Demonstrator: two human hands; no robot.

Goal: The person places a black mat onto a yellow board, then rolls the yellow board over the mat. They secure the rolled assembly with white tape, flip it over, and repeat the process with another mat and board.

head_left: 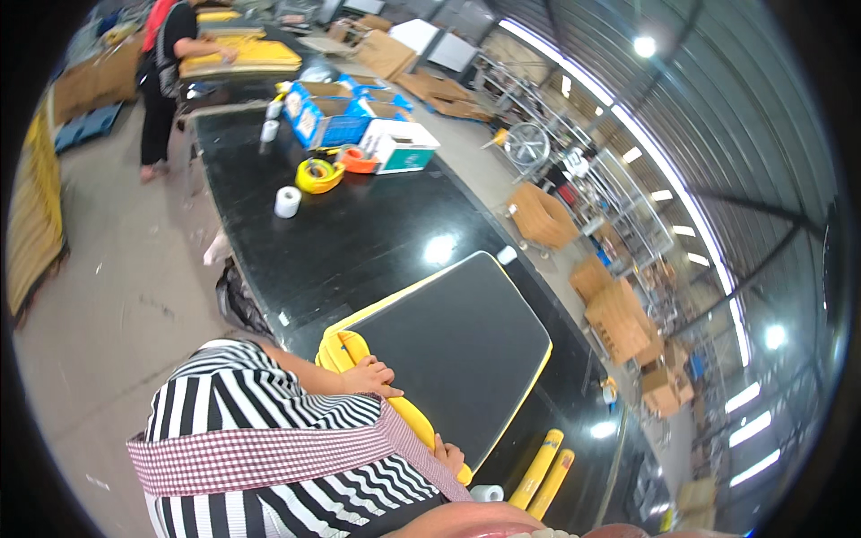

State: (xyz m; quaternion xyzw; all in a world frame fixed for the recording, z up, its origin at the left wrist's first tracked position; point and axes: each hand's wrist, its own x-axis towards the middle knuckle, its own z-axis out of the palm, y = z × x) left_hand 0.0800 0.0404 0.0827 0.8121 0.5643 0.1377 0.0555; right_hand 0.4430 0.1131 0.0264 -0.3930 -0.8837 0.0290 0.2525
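Warehouse worktable point(359, 242) is occupied near by a dark panel point(457, 359). Yellow edging point(408, 417) is pressed along its near edge: left hand point(369, 377) curled flat on it, right hand point(448, 453) closed around it, apparently seating it.

Flat dark panel point(462, 354) with yellow edging point(413, 417), lying on the black table, near edge.

The striped sleeve point(269, 403) at 7 o'clock hides the wrists and part of the yellow edging strip point(408, 414) beneath the hands. The right hand point(450, 453) shows only its fingers past the checked apron strap point(269, 453). At 12 o'clock, the far boxes point(332, 108) are too small to tell their contents.
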